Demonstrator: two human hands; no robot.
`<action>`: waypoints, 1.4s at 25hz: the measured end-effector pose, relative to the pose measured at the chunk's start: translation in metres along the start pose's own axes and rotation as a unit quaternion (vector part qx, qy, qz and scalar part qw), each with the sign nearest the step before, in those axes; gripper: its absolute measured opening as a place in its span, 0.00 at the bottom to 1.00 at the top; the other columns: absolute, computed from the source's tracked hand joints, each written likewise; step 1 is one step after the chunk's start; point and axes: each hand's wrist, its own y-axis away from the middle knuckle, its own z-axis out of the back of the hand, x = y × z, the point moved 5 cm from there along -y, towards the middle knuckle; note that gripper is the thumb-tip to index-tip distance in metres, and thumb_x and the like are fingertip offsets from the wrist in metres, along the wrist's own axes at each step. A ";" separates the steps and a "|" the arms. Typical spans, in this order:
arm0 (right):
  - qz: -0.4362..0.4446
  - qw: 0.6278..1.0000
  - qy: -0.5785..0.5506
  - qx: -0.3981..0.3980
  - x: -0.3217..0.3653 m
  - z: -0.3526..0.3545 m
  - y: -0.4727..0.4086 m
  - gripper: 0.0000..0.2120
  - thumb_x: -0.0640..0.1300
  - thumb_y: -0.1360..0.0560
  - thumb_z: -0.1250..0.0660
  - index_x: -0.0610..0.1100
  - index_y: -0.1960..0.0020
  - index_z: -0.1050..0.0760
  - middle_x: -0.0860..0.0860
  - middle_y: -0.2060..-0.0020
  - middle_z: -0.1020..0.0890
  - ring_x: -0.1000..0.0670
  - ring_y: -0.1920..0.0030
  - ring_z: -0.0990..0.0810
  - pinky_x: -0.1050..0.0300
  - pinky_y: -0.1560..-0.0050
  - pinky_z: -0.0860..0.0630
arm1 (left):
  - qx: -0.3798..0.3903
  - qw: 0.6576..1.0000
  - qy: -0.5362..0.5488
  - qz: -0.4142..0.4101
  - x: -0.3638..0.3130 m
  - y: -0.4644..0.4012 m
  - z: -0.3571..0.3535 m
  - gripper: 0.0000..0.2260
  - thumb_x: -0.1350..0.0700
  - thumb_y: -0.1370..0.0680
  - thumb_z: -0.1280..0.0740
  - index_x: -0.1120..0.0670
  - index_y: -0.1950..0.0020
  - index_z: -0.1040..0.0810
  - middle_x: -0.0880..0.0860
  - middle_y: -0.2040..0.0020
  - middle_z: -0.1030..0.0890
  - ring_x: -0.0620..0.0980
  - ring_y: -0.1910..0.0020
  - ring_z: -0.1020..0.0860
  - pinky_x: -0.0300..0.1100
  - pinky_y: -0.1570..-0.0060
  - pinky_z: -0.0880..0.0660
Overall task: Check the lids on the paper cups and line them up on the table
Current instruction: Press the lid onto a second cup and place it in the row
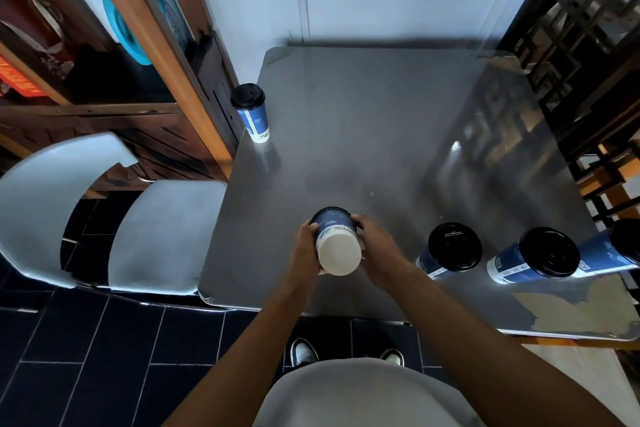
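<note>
Both hands hold one paper cup (337, 241) over the near part of the table (363, 121). The left hand (304, 246) wraps the cup's left side and the right hand (375, 246) its right side, fingers curled round the wall on both. The cup is tipped right over: its white base faces up toward the camera, the lidded end points down and away toward the table. So the long axis runs roughly from camera down to table, leaning away from the body. The lid itself is mostly hidden behind the cup; only a dark rim shows at the far end.

To the right of the held cup stand three lidded cups in a row along the near edge: first (450, 250), second (540, 255), third (620, 250), partly cut off by the frame. One more lidded cup (251, 111) stands well apart, far left of the held cup, at the table's left edge.

Judgement: this looks like a lid check by inversion. Next the cup needs turning upright, then setting just left of the first cup in the row; the right hand is nearer that spot.
</note>
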 end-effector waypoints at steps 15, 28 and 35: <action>0.084 0.995 0.059 -0.005 0.004 -0.005 -0.001 0.11 0.45 0.19 0.39 0.40 0.47 0.21 0.41 0.53 0.19 0.44 0.57 0.20 0.54 0.61 0.23 | -0.043 0.998 -0.055 -0.012 -0.002 0.002 0.009 0.27 0.41 0.33 0.32 0.64 0.49 0.27 0.61 0.62 0.23 0.52 0.74 0.20 0.40 0.73 0.26; 0.084 0.995 0.057 0.000 0.004 -0.003 -0.002 0.16 0.48 0.18 0.42 0.44 0.32 0.29 0.41 0.39 0.22 0.42 0.51 0.22 0.55 0.63 0.24 | 0.094 0.984 0.133 0.079 0.000 0.017 -0.002 0.22 0.44 0.25 0.36 0.63 0.46 0.19 0.58 0.63 0.17 0.53 0.71 0.18 0.41 0.72 0.21; 0.063 0.997 0.020 0.030 -0.002 -0.011 0.002 0.16 0.50 0.17 0.44 0.44 0.35 0.26 0.41 0.49 0.19 0.41 0.54 0.22 0.53 0.61 0.28 | 0.071 0.986 0.121 0.093 0.016 0.013 -0.006 0.30 0.35 0.32 0.36 0.58 0.42 0.20 0.58 0.56 0.18 0.58 0.61 0.20 0.40 0.75 0.24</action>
